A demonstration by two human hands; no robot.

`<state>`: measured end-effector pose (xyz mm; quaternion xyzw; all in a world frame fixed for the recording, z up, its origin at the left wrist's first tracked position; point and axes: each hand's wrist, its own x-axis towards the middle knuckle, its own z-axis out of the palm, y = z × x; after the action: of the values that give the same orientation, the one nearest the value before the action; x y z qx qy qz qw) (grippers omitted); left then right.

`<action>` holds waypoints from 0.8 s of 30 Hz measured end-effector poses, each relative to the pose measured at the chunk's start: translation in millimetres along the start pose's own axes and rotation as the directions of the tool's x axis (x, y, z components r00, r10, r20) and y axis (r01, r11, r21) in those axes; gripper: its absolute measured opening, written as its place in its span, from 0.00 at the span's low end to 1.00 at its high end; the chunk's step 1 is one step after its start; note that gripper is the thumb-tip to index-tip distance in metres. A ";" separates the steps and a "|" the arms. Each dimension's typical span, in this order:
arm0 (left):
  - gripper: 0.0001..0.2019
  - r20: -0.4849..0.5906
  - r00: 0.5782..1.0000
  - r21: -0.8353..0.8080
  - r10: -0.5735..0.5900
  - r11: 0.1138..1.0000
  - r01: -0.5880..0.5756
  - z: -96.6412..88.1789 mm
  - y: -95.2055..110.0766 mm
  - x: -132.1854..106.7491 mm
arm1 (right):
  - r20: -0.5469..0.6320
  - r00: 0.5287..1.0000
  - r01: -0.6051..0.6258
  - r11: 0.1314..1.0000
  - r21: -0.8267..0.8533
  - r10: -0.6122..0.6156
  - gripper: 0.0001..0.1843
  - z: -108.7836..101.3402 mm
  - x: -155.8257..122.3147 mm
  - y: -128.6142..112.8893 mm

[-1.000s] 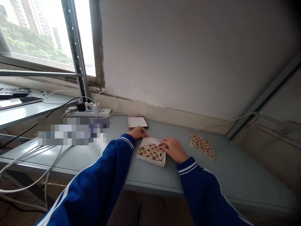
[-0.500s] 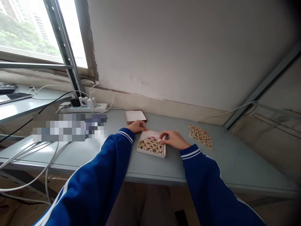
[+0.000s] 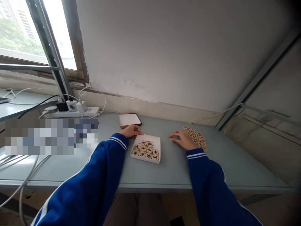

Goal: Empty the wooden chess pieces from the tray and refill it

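Right hand: the right hand point(image 3: 181, 140) lies flat on the grey-blue tabletop point(image 3: 174, 169), fingers loosely spread and pointing left, holding nothing that I can see.
Loose pieces: the heap of round pale wooden chess discs with red and black characters point(image 3: 195, 137) sits just beside that hand, on its far right side, touching or nearly touching the knuckles.
Shallow box: the white cardboard tray part-filled with rows of the same discs point(image 3: 147, 149) lies to the left of the right hand, with bare tabletop between them.
Left hand: the left hand point(image 3: 130, 130) rests on the tray's far left corner, fingers half curled along the rim, gripping no disc.
Nearer hand: the heap is by the right hand; the left is well apart from it, across the tray.
Behind: a flat white lid with a dark red edge point(image 3: 129, 120) lies beyond the left hand.
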<state>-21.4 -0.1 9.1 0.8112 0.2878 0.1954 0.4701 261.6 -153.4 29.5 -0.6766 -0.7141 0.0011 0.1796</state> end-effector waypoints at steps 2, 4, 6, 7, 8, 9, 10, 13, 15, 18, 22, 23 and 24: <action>0.24 -0.019 1.000 0.008 -0.010 1.000 0.010 0.9 0.9 -0.3 | 0.050 0.999 -0.009 1.000 0.019 0.008 0.14 -2.0 -2.7 10.7; 0.24 -0.035 0.999 0.013 -0.008 1.000 0.008 1.5 1.3 -0.7 | 0.027 0.999 -0.045 0.999 -0.008 0.045 0.12 -6.2 -9.5 31.3; 0.24 -0.035 0.999 0.010 -0.003 1.000 0.004 1.5 0.7 -0.9 | -0.033 0.995 -0.096 0.995 -0.035 0.095 0.10 -11.7 -19.2 55.7; 0.24 -0.028 1.000 0.008 -0.001 1.000 0.001 1.3 0.1 -0.9 | -0.067 0.990 -0.125 0.992 -0.029 0.122 0.09 -14.5 -23.9 66.0; 0.24 -0.019 1.000 0.006 -0.001 1.000 0.001 1.1 -0.6 -0.6 | -0.101 0.983 -0.152 0.988 -0.010 0.150 0.09 -17.2 -27.8 73.1; 0.24 -0.012 1.000 0.004 -0.003 1.000 0.003 0.8 -1.4 -0.1 | -0.135 0.976 -0.170 0.985 0.019 0.171 0.09 -19.5 -30.2 75.9; 0.25 -0.010 1.000 0.002 -0.004 1.000 0.004 0.6 -2.0 0.4 | -0.168 0.969 -0.173 0.984 0.049 0.179 0.10 -21.2 -30.8 73.9; 0.25 -0.021 1.000 0.005 -0.003 1.000 0.003 0.8 -2.1 1.1 | -0.186 0.978 -0.069 0.990 0.126 0.092 0.10 -21.2 -21.5 37.9; 0.25 -0.030 1.000 0.017 0.006 1.000 -0.006 1.3 -0.8 0.5 | -0.089 0.995 0.068 0.977 0.203 -0.051 0.11 -17.1 -9.9 -3.2; 0.24 -0.041 0.999 0.026 0.012 1.000 -0.011 1.9 0.2 -0.4 | 0.064 0.966 0.218 0.924 0.314 -0.250 0.10 -8.0 7.0 -63.6; 0.23 -0.062 0.998 0.029 0.029 0.999 -0.028 2.9 -3.5 0.7 | 0.279 0.899 0.267 0.928 0.260 -0.337 0.11 3.4 21.5 -100.6; 0.23 -0.067 0.997 0.033 0.037 0.999 -0.035 3.2 -4.7 1.2 | 0.304 0.898 0.255 0.939 0.232 -0.319 0.12 5.7 23.8 -102.1; 0.23 -0.070 0.997 0.038 0.043 0.998 -0.041 3.4 -5.8 1.7 | 0.305 0.904 0.245 0.947 0.207 -0.300 0.14 7.8 25.7 -101.9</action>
<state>-19.8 1.1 2.4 0.8181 0.2907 0.2287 0.4404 160.6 -135.3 53.7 -0.5428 -0.8192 0.1487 0.1101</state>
